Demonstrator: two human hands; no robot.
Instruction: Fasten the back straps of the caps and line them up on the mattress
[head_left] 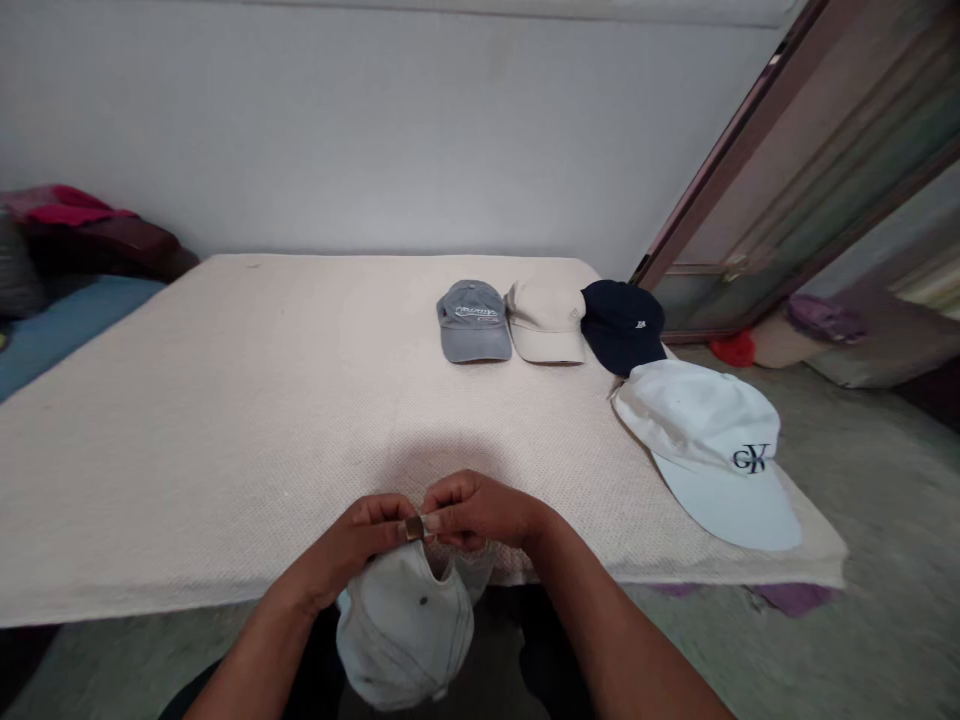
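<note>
A light grey cap (405,630) hangs at the table's front edge, its back strap and metal buckle (415,528) uppermost. My left hand (367,540) pinches the strap beside the buckle from the left. From the right, my right hand (476,510) is closed on the strap's other side, its fingertips close to the buckle. Part of the strap is hidden behind my fingers.
A grey cap (474,325), a beige cap (546,320) and a navy cap (624,325) stand in a row on the cloth-covered table (225,430). A white cap (705,430) lies at the right edge. Folded fabrics (75,210) are at far left.
</note>
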